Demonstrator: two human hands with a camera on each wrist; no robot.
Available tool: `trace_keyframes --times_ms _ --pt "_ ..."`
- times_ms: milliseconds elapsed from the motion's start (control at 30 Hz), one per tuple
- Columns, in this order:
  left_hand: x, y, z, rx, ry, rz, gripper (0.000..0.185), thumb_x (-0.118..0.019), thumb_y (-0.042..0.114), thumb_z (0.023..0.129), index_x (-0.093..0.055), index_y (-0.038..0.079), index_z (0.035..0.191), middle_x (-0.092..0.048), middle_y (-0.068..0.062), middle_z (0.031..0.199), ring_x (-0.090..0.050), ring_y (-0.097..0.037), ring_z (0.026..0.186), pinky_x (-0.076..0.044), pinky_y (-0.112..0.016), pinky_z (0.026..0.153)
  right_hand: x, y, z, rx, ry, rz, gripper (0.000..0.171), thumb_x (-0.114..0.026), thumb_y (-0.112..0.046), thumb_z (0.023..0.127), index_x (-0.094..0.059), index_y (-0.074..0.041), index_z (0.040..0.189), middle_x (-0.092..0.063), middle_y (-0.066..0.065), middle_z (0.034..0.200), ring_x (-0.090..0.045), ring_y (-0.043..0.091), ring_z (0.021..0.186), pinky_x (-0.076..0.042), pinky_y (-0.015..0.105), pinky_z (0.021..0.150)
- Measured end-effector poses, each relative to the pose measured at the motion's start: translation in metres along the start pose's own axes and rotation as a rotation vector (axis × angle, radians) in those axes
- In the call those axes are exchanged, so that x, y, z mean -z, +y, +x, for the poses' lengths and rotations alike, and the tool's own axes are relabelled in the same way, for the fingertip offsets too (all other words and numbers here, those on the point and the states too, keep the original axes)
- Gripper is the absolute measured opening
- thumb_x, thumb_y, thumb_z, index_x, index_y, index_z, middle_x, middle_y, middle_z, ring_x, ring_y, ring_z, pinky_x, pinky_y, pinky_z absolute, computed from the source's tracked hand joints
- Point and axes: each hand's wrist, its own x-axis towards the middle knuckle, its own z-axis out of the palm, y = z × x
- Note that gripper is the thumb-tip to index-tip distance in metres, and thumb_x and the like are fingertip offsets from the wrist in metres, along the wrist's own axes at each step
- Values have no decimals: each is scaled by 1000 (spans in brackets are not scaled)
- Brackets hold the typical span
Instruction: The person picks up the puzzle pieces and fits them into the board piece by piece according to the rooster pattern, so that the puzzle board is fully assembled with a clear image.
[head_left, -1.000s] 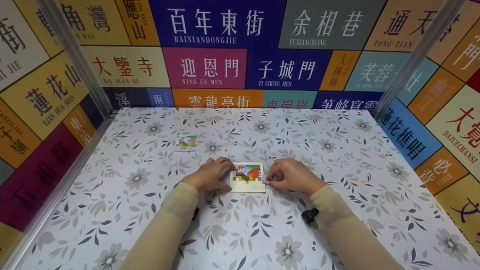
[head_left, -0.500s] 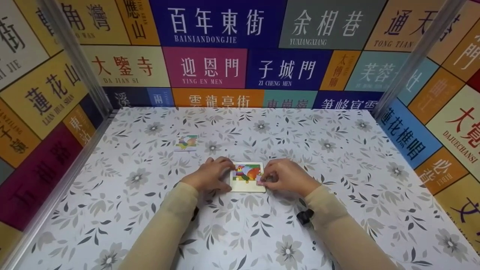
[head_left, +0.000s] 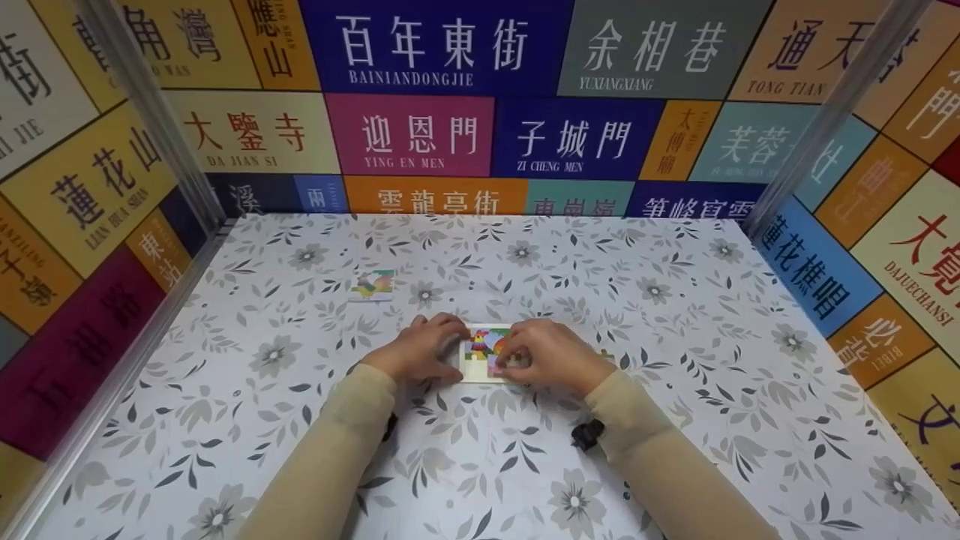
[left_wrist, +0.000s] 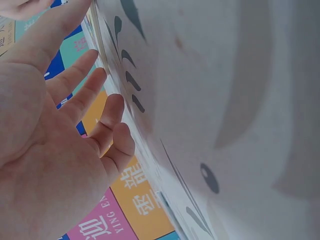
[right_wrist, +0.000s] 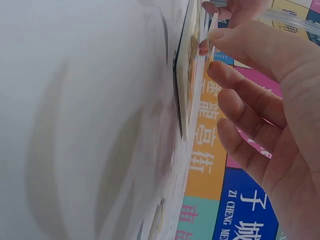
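Note:
A small jigsaw puzzle board (head_left: 475,373) with a cream tray lies flat in the middle, its upper part filled with a colourful rooster picture (head_left: 478,343). My left hand (head_left: 424,350) holds the board at its left edge, fingers by the far corner and thumb by the near one. Over the board's right part, my right hand (head_left: 556,355) pinches a pinkish puzzle piece (head_left: 493,365) between thumb and index finger. In the right wrist view that puzzle piece (right_wrist: 214,24) stands tilted above the board (right_wrist: 184,92). The right hand hides much of the board's right side.
A picture card (head_left: 371,286) with a similar rooster lies farther back on the left. Another puzzle piece (head_left: 606,354) shows partly behind my right hand. A flower-patterned cloth (head_left: 480,465) covers the table, and walls with printed signs (head_left: 420,135) enclose it.
My right hand has moved left with the pinched puzzle piece, from beside the board's right edge to over its lower part. Behind it, another piece has come into view. The left hand stays put.

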Motion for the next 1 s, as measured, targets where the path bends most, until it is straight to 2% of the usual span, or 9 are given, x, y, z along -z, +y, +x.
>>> trace_keyframes --times_ms 200,400,633,1000 --pt "-3 -2 1 10 -5 1 58 -85 27 87 -61 16 139 -47 -4 154 -44 -36 131 -37 -55 113 -8 -6 7 31 -21 -6 8 -80 -28 89 -84 -23 94 -74 -9 98 -68 14 91 -54 36 88" --pt "-2 1 2 24 5 1 59 -86 26 85 -61 17 138 -47 -3 155 -44 -35 133 -37 -53 114 -9 -10 14 47 -24 -38 8 -80 -24 87 -84 -24 94 -75 -7 99 -69 14 95 -55 36 88" --pt "-4 2 -1 -13 21 2 58 -86 24 85 -62 13 136 -49 -7 152 -46 -37 124 -40 -55 108 -16 -13 17 83 -31 -84 8 -79 -25 87 -84 -24 94 -75 -8 100 -68 14 95 -56 34 85" --pt "-2 3 1 10 10 2 58 -85 24 85 -61 14 137 -48 -5 153 -45 -38 131 -39 -54 111 -14 -20 24 34 -49 -77 7 -79 -24 89 -85 -24 94 -74 -8 101 -67 13 94 -56 35 83"
